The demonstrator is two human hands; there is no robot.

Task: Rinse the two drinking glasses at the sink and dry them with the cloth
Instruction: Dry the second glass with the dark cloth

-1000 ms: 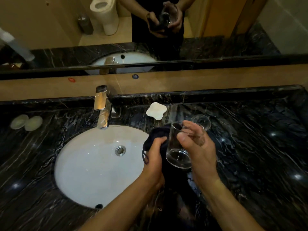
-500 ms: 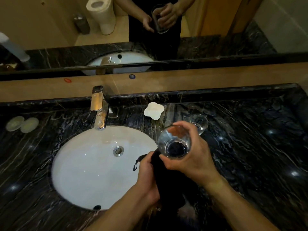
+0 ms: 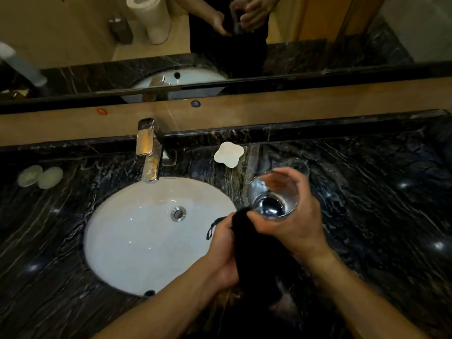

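Head camera looks straight down at the counter, and nearest us two bare forearms reach in from the bottom edge. Left hand [image 3: 223, 250] is closed around a bunched dark cloth [image 3: 256, 260], which hangs down between the two wrists. Right hand [image 3: 291, 216] wraps a clear drinking glass [image 3: 272, 198], thumb on the near side and fingers curled over the far rim, the mouth tipped up so we see right down to its base. The top of the cloth sits just against the glass's lower edge, right beside the thumb. All this hovers over the right rim of the white oval sink [image 3: 137, 241], drain plug [image 3: 178, 213] showing in the bowl. Just beyond the right fingers, the second glass [image 3: 297, 165] stands on the black marble countertop [image 3: 379, 204], mostly hidden behind the hand. Further back, a white flower-shaped dish [image 3: 229, 154] lies beside the chrome faucet [image 3: 148, 150], and two pale round discs [image 3: 40, 176] rest far left. Beyond that, the mirror [image 3: 318, 33] reflects both hands.
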